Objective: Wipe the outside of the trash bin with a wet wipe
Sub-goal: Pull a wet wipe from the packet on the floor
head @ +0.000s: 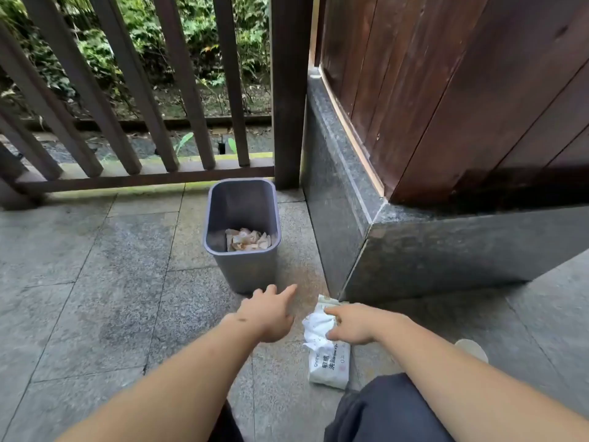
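I am looking down from the head camera at a grey stone-tiled floor (pixel 95 282) on a covered porch. A grey rectangular plastic trash bin (pixel 251 272) is standing upright on the floor, just in front of a dark brown wooden railing (pixel 143 122) and beside a polished grey stone plinth (pixel 430 250) that is carrying a reddish-brown wooden plank wall (pixel 446 90). Crumpled beige paper scraps (pixel 248 239) are lying at the bottom of the bin.

My left hand (pixel 269 314) is reaching forward, its fingers stretched out and slightly spread, the grip apart and holding nothing; the fingertips are hovering near the bin's lower front wall, and I cannot tell whether they are touching it.

My right hand (pixel 353 325) is pinching a crumpled white wet wipe (pixel 315 330), the grip clamped on it, with the index finger pointing left over the wipe. The wipe is sitting above a white soft plastic packet of wipes with printed characters (pixel 330 368), which is lying flat on the floor to the right of the bin, close to the plinth's corner.

Dark trouser fabric (pixel 382 413) is filling the lower edge. Green foliage (pixel 143 43) is showing beyond the railing.
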